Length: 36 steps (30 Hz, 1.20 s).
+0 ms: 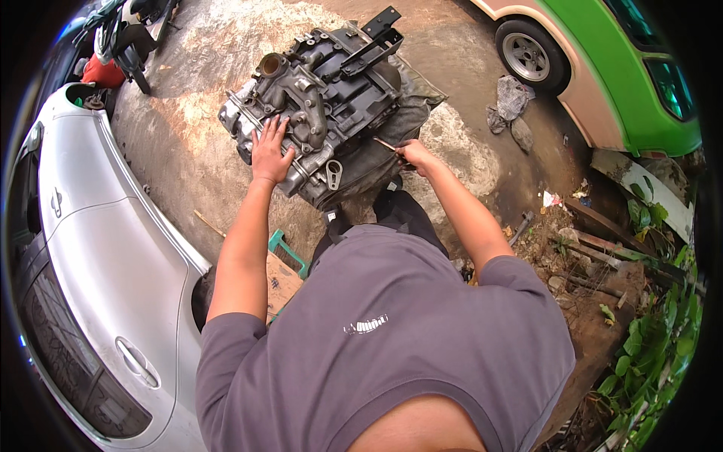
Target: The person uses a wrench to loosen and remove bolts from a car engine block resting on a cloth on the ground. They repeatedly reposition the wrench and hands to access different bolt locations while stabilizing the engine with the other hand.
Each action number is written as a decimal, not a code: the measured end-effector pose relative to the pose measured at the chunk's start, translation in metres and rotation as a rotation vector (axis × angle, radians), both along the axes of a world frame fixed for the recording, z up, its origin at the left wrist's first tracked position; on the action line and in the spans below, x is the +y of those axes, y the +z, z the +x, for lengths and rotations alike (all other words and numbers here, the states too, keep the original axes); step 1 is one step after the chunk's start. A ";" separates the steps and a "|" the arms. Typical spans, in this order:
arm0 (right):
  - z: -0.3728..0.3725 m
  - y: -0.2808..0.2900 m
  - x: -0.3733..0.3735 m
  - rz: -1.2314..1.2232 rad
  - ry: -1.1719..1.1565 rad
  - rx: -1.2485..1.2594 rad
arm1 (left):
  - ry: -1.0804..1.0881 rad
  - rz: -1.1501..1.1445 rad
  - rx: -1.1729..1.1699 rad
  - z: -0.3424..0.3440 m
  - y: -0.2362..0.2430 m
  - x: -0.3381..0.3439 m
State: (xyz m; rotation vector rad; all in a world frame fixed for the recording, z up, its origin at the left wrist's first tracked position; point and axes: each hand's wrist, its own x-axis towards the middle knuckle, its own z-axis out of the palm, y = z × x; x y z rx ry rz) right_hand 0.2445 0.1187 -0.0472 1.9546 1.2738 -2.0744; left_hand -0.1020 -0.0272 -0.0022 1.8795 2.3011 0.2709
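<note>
"Grey metal, mostly: an engine (316, 102) lies in front of the person, near the top of the view."

"What's under it?"

"Dark sheeting (422, 90), which shows along its right and near sides."

"And the hands?"

"The left hand (271, 154) is spread palm down on the engine's near left part, fingers pointing forward, grasping nothing. The right hand (413, 154) is curled tight round a slim rod (386, 144)."

"Where does the rod point?"

"Leftward, at the engine's near right edge. Whether its tip touches, I can't tell."

"Anything jutting out up there?"

"A black bracket (369, 57) at the engine's far right corner, and a round port (269, 65) toward the far left."

"And round about?"

"A silver car (105, 218) to the left, a green and cream van (587, 83) at upper right, and a crumpled grey bag (514, 96) on the concrete (192, 120) near its wheel (527, 56). A wooden board (280, 286) shows beside the left forearm."
</note>
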 end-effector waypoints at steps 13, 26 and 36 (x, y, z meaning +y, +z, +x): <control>-0.015 -0.016 0.057 1.204 1.185 -0.012 | 0.515 0.080 0.023 0.059 -0.025 -0.017; -0.040 0.003 0.075 1.437 1.367 0.010 | 0.549 0.138 0.061 0.062 -0.025 -0.016; -0.082 0.034 0.015 1.417 1.357 -0.247 | 0.496 0.207 0.002 0.059 -0.031 -0.017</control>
